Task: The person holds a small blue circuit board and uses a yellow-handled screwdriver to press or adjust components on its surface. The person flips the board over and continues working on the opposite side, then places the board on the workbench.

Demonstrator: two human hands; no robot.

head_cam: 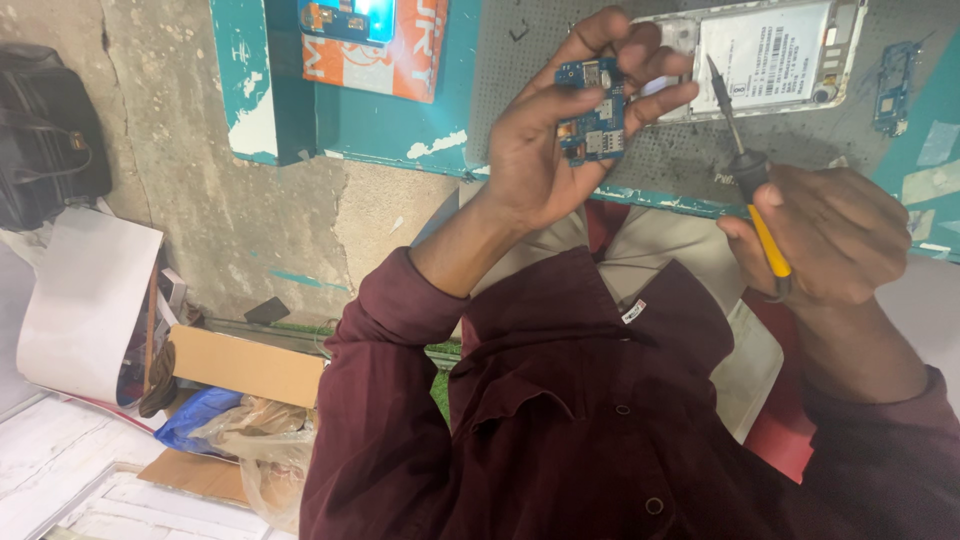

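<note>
My left hand [535,150] is raised and holds a small blue circuit board [595,115] between thumb and fingers. My right hand [830,235] is closed around the yellow-and-black handle of a thin screwdriver [745,165], whose metal tip points up toward the board without touching it. Just behind both hands, an opened phone [770,55] with a white battery lies on the grey mat of a teal workbench [380,125]. My dark red shirt fills the lower part of the view.
A second blue board [893,85] lies on the mat at the right. An orange box [400,50] sits on the bench at the left. On the floor are a black bag [45,130], curled white paper [85,300], cardboard [245,365] and plastic bags [260,440].
</note>
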